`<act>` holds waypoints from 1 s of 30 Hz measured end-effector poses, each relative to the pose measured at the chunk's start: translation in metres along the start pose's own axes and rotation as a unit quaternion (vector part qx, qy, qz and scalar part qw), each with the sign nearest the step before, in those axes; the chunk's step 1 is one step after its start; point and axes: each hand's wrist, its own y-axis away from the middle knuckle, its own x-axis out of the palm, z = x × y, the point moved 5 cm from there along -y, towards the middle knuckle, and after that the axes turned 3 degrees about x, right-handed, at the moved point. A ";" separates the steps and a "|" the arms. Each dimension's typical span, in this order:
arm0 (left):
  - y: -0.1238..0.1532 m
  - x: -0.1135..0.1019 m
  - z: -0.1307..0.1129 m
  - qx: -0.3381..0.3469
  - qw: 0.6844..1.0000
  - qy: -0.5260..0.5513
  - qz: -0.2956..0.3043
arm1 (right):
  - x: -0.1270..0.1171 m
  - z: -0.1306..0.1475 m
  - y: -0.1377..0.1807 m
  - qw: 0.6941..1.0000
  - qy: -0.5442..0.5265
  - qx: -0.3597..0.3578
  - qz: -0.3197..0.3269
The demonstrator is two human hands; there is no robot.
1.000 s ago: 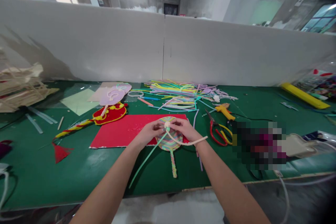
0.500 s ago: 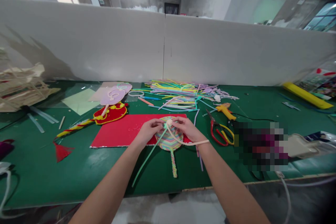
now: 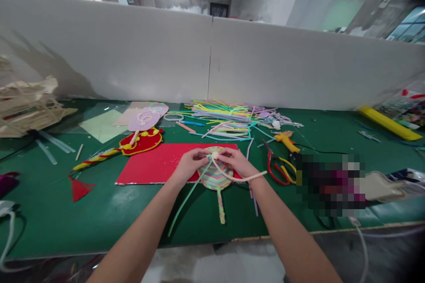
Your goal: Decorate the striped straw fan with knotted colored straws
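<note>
A small round fan woven from pastel pipe cleaners, with a striped handle, lies partly on a red sheet on the green table. My left hand and my right hand meet above it, fingers pinched on a small cream coil of pipe cleaner. From that coil a green pipe cleaner trails down to the left. A cream pipe cleaner trails right, over my right wrist.
A heap of coloured pipe cleaners lies behind the fan. Red-handled scissors and a yellow tool sit to the right, a red and yellow fan and a lilac one to the left. White partition behind.
Both hands stay pinched on the coil above the fan, with only small finger shifts. The view has drifted slightly.
</note>
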 end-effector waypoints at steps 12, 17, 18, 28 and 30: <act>0.001 0.002 -0.003 0.002 1.000 -0.019 -0.019 | 0.003 0.005 0.002 0.998 0.056 -0.013 -0.006; 0.002 0.002 -0.006 0.000 0.999 -0.032 -0.027 | 0.007 0.009 0.006 0.996 0.083 -0.017 -0.006; 0.003 0.001 -0.007 0.001 0.999 -0.031 -0.027 | 0.007 0.010 0.007 0.996 0.084 -0.019 -0.009; 0.001 -0.003 -0.005 0.005 0.999 -0.003 -0.052 | 0.003 0.004 0.002 0.998 0.055 -0.008 -0.012; 0.001 -0.004 -0.004 0.004 0.998 -0.002 -0.056 | 0.004 0.004 0.003 0.998 0.056 -0.007 -0.006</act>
